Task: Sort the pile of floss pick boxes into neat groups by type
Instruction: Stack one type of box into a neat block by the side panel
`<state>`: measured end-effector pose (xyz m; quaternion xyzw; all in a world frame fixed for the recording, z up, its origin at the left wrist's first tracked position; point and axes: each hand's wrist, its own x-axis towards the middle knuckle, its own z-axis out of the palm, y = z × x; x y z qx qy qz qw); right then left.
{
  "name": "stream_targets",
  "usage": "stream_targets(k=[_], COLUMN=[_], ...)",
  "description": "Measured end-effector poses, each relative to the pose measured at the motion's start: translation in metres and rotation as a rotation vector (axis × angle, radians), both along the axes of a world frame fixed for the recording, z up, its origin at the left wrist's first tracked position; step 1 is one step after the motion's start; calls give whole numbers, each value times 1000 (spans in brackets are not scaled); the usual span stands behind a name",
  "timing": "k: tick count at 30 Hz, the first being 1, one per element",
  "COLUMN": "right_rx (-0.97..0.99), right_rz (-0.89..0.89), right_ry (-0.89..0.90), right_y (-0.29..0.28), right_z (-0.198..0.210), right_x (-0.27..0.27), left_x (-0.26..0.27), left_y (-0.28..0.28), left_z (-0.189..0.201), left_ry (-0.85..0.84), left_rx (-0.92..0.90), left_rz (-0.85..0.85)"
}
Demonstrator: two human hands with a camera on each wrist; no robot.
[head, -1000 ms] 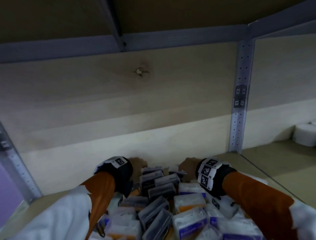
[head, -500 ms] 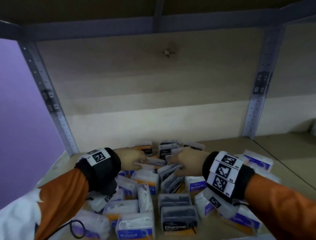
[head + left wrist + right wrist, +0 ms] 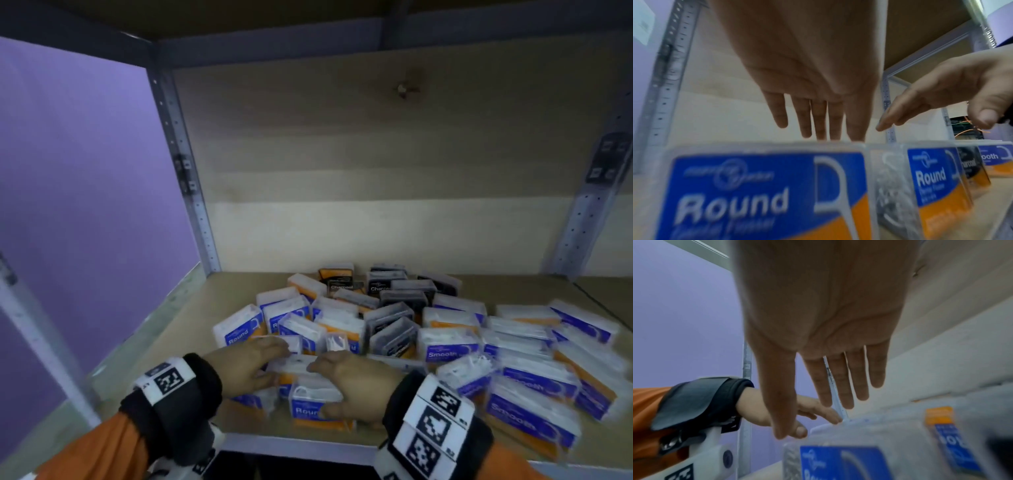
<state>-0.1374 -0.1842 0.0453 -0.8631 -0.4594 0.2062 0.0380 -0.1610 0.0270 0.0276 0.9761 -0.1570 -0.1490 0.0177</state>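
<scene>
**Hands withdrawn to near edge of pile**

Since 1.0 s ago both hands have come back from the far end of the pile, by the back wall, to its near-left corner. Left hand [image 3: 247,366] now lies with fingers straight over a "Round" box [image 3: 764,191]; half a second ago it was further in, among the middle boxes. Right hand [image 3: 356,383] has also pulled near and now lies flat, fingers extended, over another Round-label box [image 3: 313,406] at the shelf's front edge. The hands are closer together than before.
</scene>
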Motion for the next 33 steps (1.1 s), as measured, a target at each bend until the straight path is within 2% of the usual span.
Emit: stream_targets(k=[6, 14, 33], right_rx=[52, 69, 88], right_rz=[-27, -97, -122], right_ry=[-53, -158, -168], right_y=[21, 29, 31], right_z=[-37, -66, -70], right_x=[-8, -13, -13], left_x=[-14, -22, -19], left_y=[1, -2, -3], left_z=[-24, -43, -51], left_ry=[-29, -29, -75], left_rx=[116, 73, 57], left_rz=[159, 277, 326])
